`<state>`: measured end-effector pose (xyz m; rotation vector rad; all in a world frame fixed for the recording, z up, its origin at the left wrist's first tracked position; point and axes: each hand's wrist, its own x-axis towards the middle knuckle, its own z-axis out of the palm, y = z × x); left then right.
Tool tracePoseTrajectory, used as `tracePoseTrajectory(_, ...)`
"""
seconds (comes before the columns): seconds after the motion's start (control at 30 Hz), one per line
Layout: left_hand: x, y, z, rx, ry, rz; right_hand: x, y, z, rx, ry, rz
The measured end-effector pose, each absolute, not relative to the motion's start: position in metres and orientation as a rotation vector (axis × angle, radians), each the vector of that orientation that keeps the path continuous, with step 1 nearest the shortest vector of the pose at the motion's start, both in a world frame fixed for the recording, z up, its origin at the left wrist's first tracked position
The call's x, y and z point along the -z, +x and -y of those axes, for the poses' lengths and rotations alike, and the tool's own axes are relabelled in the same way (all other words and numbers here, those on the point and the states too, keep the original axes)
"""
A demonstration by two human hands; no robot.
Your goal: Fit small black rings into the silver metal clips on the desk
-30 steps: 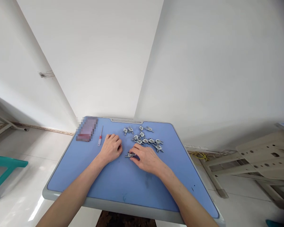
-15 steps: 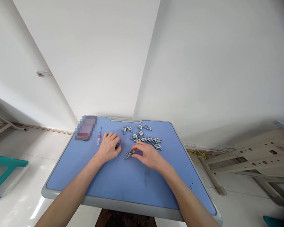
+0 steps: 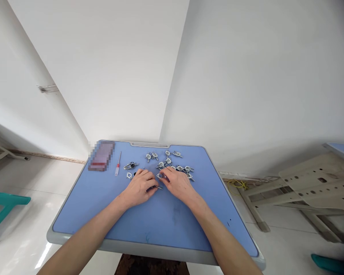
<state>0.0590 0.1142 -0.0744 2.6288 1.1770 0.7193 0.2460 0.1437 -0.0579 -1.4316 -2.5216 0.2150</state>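
My left hand (image 3: 140, 187) is closed over the blue tabletop, its fingers curled round a small metal fitting whose thin pin (image 3: 159, 187) juts out past the thumb. Facing it, my right hand (image 3: 179, 185) pinches a small silvery metal piece (image 3: 159, 175) between thumb and fingertips. Beyond my left hand lie a metal fitting with a dark round centre (image 3: 132, 165) and a flat oval plate with a hole (image 3: 129, 175). A dark bit beside these fingers is mostly hidden. Several similar metal fittings (image 3: 168, 160) lie behind my right hand, some partly covered by it.
A screwdriver with a clear and red handle (image 3: 117, 168) lies at the left of the blue table (image 3: 160, 225). Near the back left corner is a blurred-out rectangular item (image 3: 101, 156). Walls stand behind; a teal stool (image 3: 5, 198) and another desk (image 3: 312, 183) flank the table.
My left hand has moved right, uncovering the fitting and oval plate, and now holds a metal fitting. My right hand has stayed near the middle, its fingertips slightly raised away from me.
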Motion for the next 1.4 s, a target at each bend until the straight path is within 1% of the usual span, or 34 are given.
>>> tracePoseTrajectory(0.13, 0.075, 0.060, -0.114, -0.733, 2.626, -1.172, 0.059, 0.243, -0.143, -0.174, -1.447, 2.583)
tracePoseTrajectory(0.23, 0.076, 0.060, -0.116, -0.789, 2.485, -1.161, 0.058, 0.240, -0.143, -0.181, -1.465, 2.609)
tracePoseTrajectory(0.43, 0.081, 0.049, -0.131, -1.102, 1.781, -1.142, 0.056, 0.236, -0.144, -0.197, -1.506, 2.618)
tracePoseTrajectory(0.6, 0.081, 0.042, -0.139, -1.125, 1.422, -1.140, 0.056, 0.228, -0.144, -0.186, -1.522, 2.615)
tracePoseTrajectory(0.77, 0.079, 0.042, -0.139, -1.118, 1.380, -1.087, 0.057, 0.225, -0.143, -0.258, -1.489, 2.591)
tracePoseTrajectory(1.0, 0.083, 0.042, -0.137, -1.101, 1.472, -1.075, 0.052, 0.234, -0.140, -0.508, -1.290, 2.295)
tracePoseTrajectory(1.17, 0.081, 0.046, -0.132, -1.115, 1.568, -1.048, 0.057, 0.231, -0.138, -0.461, -1.131, 2.251)
tracePoseTrajectory(1.4, 0.079, 0.048, -0.129, -1.131, 1.452, -1.000, 0.067, 0.227, -0.137, -0.456, -1.132, 2.134)
